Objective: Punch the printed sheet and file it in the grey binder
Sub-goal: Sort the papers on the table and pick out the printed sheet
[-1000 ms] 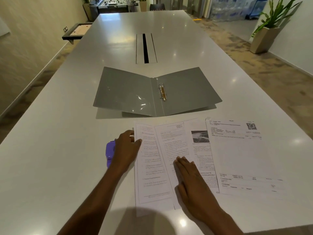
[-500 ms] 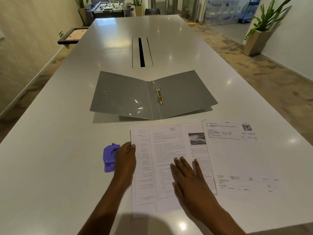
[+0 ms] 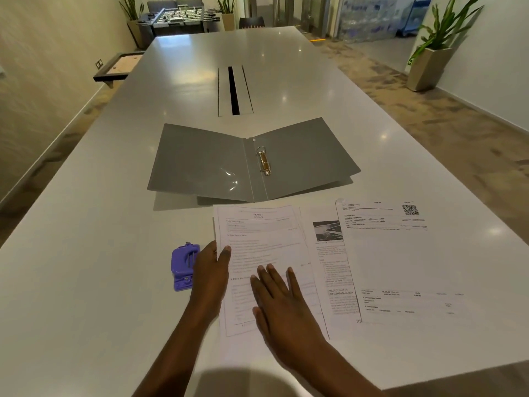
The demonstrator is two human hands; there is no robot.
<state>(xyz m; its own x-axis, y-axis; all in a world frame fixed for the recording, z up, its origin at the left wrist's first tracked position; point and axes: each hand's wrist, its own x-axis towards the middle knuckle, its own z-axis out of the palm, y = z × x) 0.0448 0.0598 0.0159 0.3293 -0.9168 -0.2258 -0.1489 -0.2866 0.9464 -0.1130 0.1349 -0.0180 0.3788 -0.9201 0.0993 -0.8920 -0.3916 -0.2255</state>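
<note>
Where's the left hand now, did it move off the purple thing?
Yes. The left hand slid right, off the purple hole punch, to the printed sheet's left edge.

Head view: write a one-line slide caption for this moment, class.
Left hand grips the sheet by its left edge, right hand flat on it; purple punch beside, grey binder open behind.

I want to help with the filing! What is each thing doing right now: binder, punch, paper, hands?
Grey binder: open on the table, no paper on its rings.
Purple punch: on the table, no paper in it.
Science sheet: flat on the table, under the right hand.
Left hand: thumb on the sheet's left edge.
Right hand: flat on the sheet, fingers straight.
</note>
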